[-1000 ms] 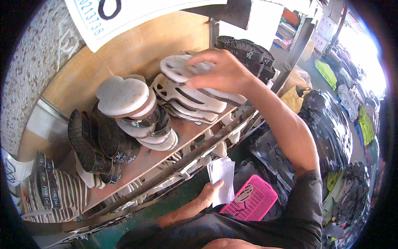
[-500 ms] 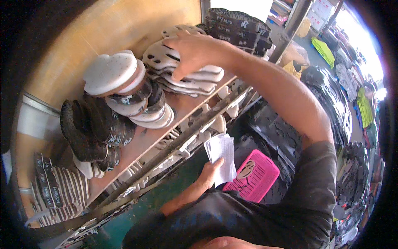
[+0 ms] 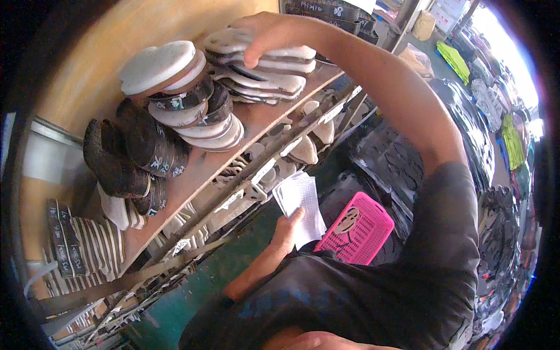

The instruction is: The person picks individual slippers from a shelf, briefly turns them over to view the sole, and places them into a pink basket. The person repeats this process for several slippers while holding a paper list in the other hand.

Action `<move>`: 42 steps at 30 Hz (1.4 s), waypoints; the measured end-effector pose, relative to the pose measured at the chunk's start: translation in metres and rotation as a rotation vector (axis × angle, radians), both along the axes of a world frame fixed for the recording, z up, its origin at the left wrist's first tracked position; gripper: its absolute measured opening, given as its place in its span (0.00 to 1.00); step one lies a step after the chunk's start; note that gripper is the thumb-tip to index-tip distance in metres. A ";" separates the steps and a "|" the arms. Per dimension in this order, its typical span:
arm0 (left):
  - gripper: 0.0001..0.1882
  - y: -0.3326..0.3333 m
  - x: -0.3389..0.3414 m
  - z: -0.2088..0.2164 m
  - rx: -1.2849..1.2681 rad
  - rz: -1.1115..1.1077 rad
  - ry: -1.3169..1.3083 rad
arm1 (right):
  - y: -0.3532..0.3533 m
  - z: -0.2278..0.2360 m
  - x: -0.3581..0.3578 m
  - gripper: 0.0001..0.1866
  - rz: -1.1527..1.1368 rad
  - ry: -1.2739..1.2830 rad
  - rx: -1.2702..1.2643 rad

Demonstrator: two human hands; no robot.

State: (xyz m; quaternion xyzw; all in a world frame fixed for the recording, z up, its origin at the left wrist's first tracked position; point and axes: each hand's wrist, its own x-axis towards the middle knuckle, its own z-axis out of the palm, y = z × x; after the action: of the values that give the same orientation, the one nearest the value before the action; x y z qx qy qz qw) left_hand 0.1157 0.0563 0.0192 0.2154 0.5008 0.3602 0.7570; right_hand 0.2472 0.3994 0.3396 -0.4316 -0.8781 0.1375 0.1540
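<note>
My left hand [image 3: 287,230] is closed on a sheaf of white printed papers [image 3: 300,204], thumb on top, in front of my body. My right arm reaches up across to the shelf. There my right hand [image 3: 265,35] bends over a stack of white, dark-edged sole-shaped pieces [image 3: 271,84], its thumb on the near side and its other fingers largely hidden at the far side. It appears to grip the upper pieces. Left of it stands another stack of white and brown sole-shaped pieces [image 3: 157,67], with dark marked bundles [image 3: 157,149] beside it.
The wooden shelf [image 3: 201,172] has a metal rail [image 3: 274,160] below its edge, with more pale pieces underneath. A pink basket [image 3: 373,233] holding a pale sole-shaped piece [image 3: 349,221] sits on dark sheeting. Striped stacks [image 3: 96,248] stand at the left; black bags [image 3: 461,125] lie right.
The view has shifted, so the shelf appears higher. My right hand has gone from spread fingers over the white stack to bending around its upper pieces. My left hand keeps the papers.
</note>
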 end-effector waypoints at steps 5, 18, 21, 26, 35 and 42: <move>0.19 -0.014 -0.020 -0.009 -0.008 0.019 0.028 | -0.003 0.008 0.005 0.50 0.089 0.257 -0.113; 0.19 -0.031 -0.033 -0.023 -0.016 0.117 0.148 | 0.060 0.003 -0.006 0.60 -0.145 0.207 0.131; 0.20 -0.028 -0.031 -0.020 0.034 0.160 0.217 | 0.088 0.001 -0.015 0.59 -0.238 -0.003 0.131; 0.22 -0.024 -0.043 -0.024 -0.004 0.124 0.175 | 0.123 -0.027 -0.016 0.52 -0.313 -0.008 0.224; 0.20 -0.019 -0.042 -0.032 -0.019 0.118 0.185 | 0.057 0.007 -0.034 0.33 0.061 -0.209 0.175; 0.21 -0.034 -0.030 -0.009 -0.055 -0.011 0.132 | -0.030 0.000 -0.036 0.33 0.009 -0.401 -0.087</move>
State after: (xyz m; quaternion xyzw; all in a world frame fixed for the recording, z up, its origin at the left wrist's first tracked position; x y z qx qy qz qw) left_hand 0.0854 0.0226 0.0106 0.2204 0.5584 0.3272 0.7298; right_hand 0.2110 0.3698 0.3399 -0.4528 -0.8863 0.0870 -0.0433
